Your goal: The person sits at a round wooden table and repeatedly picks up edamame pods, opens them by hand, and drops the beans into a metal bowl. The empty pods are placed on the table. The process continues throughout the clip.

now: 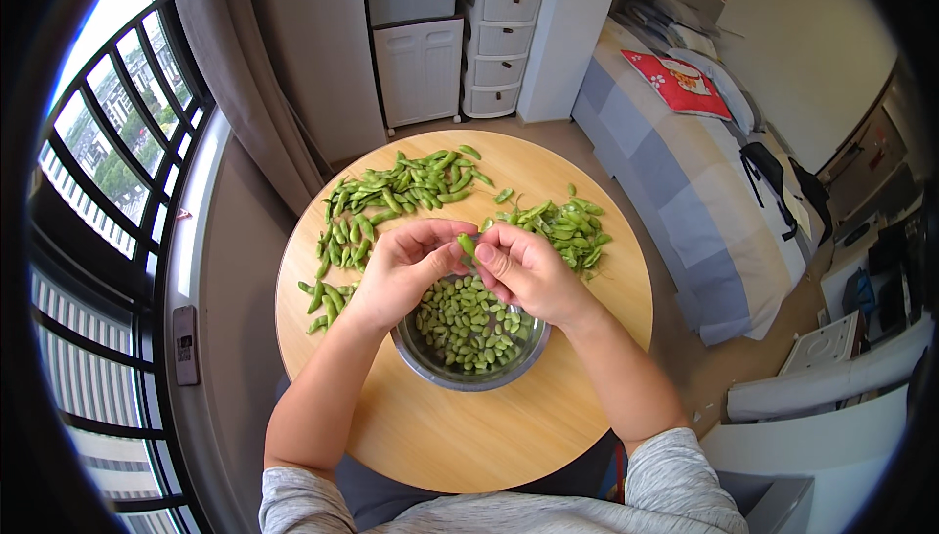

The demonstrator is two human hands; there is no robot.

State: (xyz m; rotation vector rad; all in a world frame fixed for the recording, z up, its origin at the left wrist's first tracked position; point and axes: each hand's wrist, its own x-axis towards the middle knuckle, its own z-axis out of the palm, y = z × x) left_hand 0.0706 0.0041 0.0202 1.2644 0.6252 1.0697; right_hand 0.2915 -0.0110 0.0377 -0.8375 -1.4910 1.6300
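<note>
Between the fingertips of my left hand [411, 262] and my right hand [532, 270] is a green edamame pod [467, 243]. Both hands grip it, held above the far rim of a round metal bowl [469, 385]. Shelled green beans [469, 325] cover much of the bowl's bottom. Whole pods [396, 185] lie in a curved heap on the far left of the table, with more of them beside my left wrist. To the right, past my right hand, is a pile of flattened, opened-looking pod shells [568, 229].
The round wooden table [455, 439] stands close before me. A barred window [110, 130] and a sill with a phone [186, 347] are on the left. Beyond the table stand a drawer unit [502, 50] and storage boxes [418, 68]. A bed [660, 189] is at the right.
</note>
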